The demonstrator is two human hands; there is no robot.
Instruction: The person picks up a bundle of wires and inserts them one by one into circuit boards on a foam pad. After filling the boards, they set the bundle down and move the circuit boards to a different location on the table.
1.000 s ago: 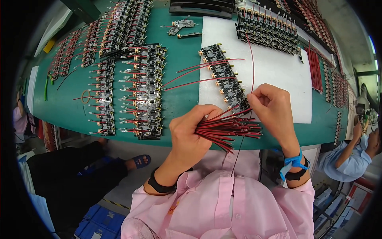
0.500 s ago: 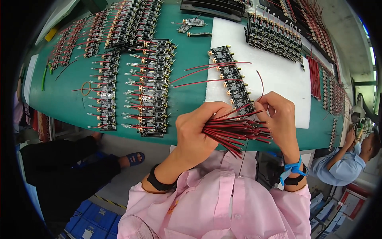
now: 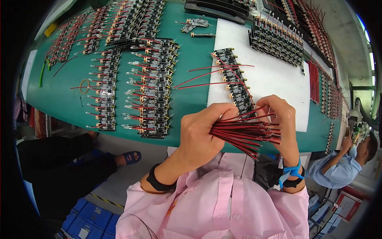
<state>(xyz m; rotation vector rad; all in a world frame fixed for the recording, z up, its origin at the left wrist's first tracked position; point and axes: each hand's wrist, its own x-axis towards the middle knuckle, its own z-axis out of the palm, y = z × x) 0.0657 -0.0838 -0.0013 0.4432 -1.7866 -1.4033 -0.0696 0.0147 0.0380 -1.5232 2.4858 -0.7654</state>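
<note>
My left hand [image 3: 202, 129] is closed round a thick bundle of red and black wires [image 3: 246, 133], whose loose ends fan out to the right. At those ends, my right hand [image 3: 280, 119] has its thumb and fingers bent together on a red wire of the bundle; the fingertips are partly hidden. Just beyond both hands lies a strip of small circuit boards [image 3: 234, 81], slanting, with its near end close to my fingers. Several single red wires [image 3: 199, 75] lie across that strip, some reaching left over the green mat.
The strip rests on a white foam sheet [image 3: 278, 87] over the green table mat [image 3: 191, 103]. Rows of wired circuit boards [image 3: 153, 91] stand to the left. More boards [image 3: 276, 42] and a red wire bundle [image 3: 313, 81] lie at right. A co-worker [image 3: 338, 165] sits far right.
The wire that curved up from my right hand now lies slanted across the board strip. My right hand has come down to the bundle's ends, and the bundle has shifted slightly right.
</note>
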